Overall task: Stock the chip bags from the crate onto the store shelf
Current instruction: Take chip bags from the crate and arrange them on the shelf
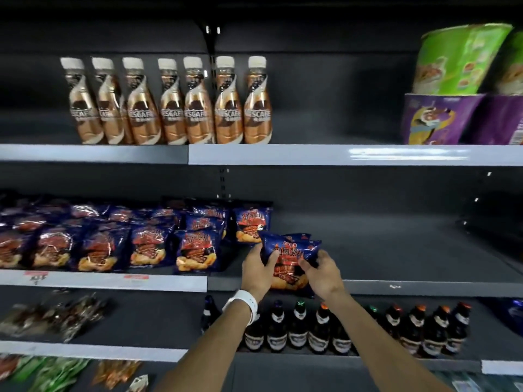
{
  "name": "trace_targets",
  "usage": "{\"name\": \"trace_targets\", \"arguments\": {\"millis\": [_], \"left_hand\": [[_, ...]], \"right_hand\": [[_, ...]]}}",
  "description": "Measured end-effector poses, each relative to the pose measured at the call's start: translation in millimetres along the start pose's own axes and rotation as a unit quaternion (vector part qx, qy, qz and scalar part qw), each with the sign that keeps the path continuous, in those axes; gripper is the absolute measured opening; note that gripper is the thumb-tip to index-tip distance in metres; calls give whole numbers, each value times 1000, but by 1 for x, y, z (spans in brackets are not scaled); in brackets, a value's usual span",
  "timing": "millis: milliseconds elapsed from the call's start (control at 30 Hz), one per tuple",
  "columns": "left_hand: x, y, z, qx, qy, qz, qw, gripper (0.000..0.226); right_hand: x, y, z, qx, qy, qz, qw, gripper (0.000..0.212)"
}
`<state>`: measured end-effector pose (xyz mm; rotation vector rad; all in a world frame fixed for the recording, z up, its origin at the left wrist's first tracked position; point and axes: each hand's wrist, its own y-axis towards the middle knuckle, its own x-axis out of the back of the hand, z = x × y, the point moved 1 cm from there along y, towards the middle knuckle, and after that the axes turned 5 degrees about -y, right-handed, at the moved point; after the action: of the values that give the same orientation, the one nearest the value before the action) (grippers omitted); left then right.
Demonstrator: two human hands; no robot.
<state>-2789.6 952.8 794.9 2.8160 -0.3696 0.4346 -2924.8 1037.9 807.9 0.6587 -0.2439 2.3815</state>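
A glossy dark-blue chip bag (285, 258) with red-orange print is held upright at the front edge of the grey metal store shelf (424, 288) — just right of matching stocked bags (195, 250). It is gripped between the left hand (259, 268) and right hand (321, 271), fingers curled round its sides.

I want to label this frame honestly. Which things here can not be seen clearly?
- Crate: not in the head view at all.
- Held chip bags: how many, unclear; they overlap, and both hands cover their lower part.
- Packets on lower left shelf: blurred.
- Price tags: too small.
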Motion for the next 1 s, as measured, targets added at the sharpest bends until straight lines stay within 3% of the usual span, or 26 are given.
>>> {"name": "trace_targets", "arguments": {"millis": [167, 300, 433, 567, 733, 1000], "left_hand": [[31, 16, 2, 24, 21, -10, 999, 56], [42, 33, 11, 36, 27, -23, 999, 61], [41, 49, 19, 36, 43, -43, 997, 57], [37, 60, 23, 30, 50, -50, 997, 36], [33, 77, 30, 55, 35, -57, 996, 26], [33, 89, 51, 70, 34, -29, 997, 59]], "right_hand": [[-28, 16, 23, 16, 6, 27, 999, 20], [-43, 28, 35, 26, 8, 41, 999, 17], [-54, 47, 36, 30, -1, 65, 997, 21], [-64, 71, 33, 35, -5, 85, 996, 33], [-81, 93, 34, 47, 3, 107, 993, 24], [-103, 108, 30, 53, 5, 150, 987, 33]]}}
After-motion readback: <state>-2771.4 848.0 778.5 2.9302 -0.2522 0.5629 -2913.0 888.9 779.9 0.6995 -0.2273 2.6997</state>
